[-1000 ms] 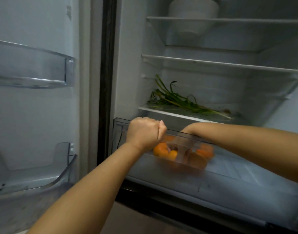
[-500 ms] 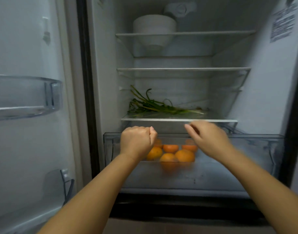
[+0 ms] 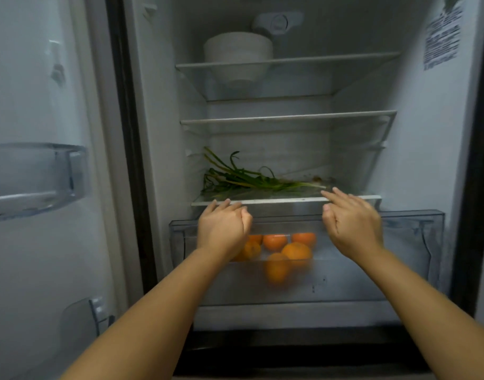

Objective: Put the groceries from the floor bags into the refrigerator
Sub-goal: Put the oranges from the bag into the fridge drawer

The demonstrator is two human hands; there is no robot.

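Both hands empty: left hand loosely curling, right hand spreading open, hovering over drawer; oranges lying between and below them.

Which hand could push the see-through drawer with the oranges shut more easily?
Probably the left hand. It sits right at the front rim of the clear plastic drawer, above the round orange fruits. The right hand is higher, fingers reaching toward the glass shelf.
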